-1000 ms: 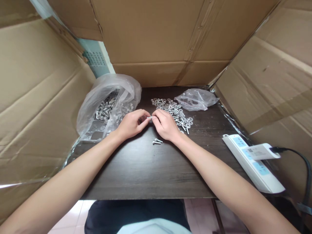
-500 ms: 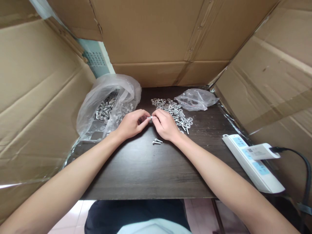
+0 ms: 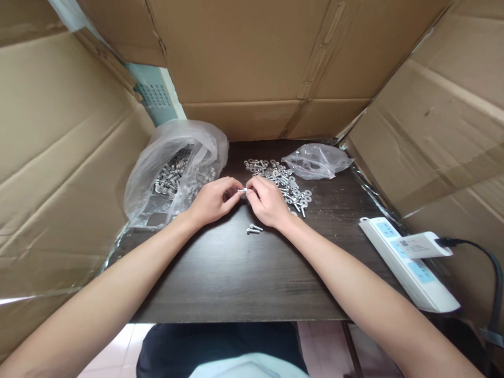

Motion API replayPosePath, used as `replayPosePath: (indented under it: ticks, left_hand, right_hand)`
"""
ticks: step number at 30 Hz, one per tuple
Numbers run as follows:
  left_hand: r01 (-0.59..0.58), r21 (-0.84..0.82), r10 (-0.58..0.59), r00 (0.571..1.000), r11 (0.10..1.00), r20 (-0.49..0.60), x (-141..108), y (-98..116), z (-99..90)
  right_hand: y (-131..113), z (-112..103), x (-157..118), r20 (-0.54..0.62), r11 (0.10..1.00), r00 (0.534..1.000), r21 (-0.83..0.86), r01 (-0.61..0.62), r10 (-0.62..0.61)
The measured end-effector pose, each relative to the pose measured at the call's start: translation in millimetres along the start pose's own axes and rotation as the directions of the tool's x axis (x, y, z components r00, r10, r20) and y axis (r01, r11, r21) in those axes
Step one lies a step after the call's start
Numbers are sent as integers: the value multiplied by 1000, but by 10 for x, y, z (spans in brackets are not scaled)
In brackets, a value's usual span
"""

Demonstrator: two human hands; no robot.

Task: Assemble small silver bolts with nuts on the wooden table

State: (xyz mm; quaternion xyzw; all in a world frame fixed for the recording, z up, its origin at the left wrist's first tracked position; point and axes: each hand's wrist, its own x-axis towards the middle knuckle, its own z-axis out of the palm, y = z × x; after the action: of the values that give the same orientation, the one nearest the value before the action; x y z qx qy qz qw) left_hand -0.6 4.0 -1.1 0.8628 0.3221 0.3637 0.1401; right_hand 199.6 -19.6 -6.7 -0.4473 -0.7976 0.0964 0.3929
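Observation:
Between my fingertips, at the middle of the dark table point(image 3: 220, 278), is a small silver bolt point(image 3: 243, 190). My left hand point(image 3: 216, 199) pinches its left end with thumb and fingers. At its other end my right hand point(image 3: 268, 200) is closed on it; a washer or nut seems to sit there, too small to make out. Just below my hands lie two bolts point(image 3: 254, 229) side by side. A loose pile of bolts, nuts and washers point(image 3: 291, 184) spreads behind and to the right of my right hand, which hides part of it.
Left of my hands a clear plastic bag point(image 3: 197, 131) stands open with many metal fasteners point(image 3: 171, 176) inside. Another crumpled bag point(image 3: 318, 160) lies back right. A white power strip point(image 3: 409, 268) with a plugged-in adapter point(image 3: 423, 245) lies at the right. Cardboard walls point(image 3: 252, 58) surround the table.
Almost nothing differs. Both hands stay in place on the bolt, with at most a slight shift of the fingertips.

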Motion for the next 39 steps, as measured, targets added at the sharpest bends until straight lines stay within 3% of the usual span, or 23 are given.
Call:
replayPosePath:
  ticks: [39]
  left_hand:
    - [-42, 21, 43, 999, 999, -22, 4, -8, 4]
  right_hand:
    - [19, 18, 0, -16, 999, 999, 10, 34, -34]
